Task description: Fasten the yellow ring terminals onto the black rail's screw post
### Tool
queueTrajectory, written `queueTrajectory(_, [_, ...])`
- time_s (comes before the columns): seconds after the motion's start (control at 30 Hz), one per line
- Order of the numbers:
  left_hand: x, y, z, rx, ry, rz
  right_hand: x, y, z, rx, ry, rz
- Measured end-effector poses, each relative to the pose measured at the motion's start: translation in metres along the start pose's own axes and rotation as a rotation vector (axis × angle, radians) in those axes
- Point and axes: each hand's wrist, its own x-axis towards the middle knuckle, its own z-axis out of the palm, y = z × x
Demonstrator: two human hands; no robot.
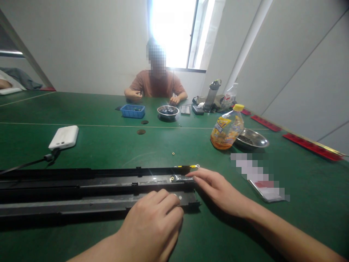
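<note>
Two long black channel-shaped rails (103, 199) lie side by side across the table, their right ends before me. My left hand (156, 218) is over the nearer rail, its fingers curled inward and their tips hidden; what they hold, if anything, cannot be made out. My right hand (215, 185) is at the right end of the farther rail, thumb and fingers pinched on a short dark strip with a round, brass-ringed end (177, 178) lying in the channel. Just beyond its fingers, a yellow-sleeved ring terminal (195, 166) sticks out along the rail's back edge.
A small brass ring (173, 153) lies behind the rails. A white box-shaped device (64, 137) with a black cable stands left. At right are a phone-like slab (261, 182), a yellow-capped bottle (227, 129) and a metal bowl (253, 139). Opposite, a person sits by a blue basket (132, 111).
</note>
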Motion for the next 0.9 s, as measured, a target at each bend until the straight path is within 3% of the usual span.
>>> queueTrajectory(0.4, [0.0,-0.001,0.002,0.002,0.015,0.01,-0.002,-0.003,-0.012,0.006,-0.123,-0.005])
queueTrajectory(0.7, [0.0,-0.001,0.001,-0.006,0.008,0.003,0.009,0.008,-0.022,0.108,-0.026,0.024])
queueTrajectory(0.9, [-0.001,-0.002,0.002,-0.008,0.005,0.019,0.012,0.009,-0.017,-0.001,0.013,-0.026])
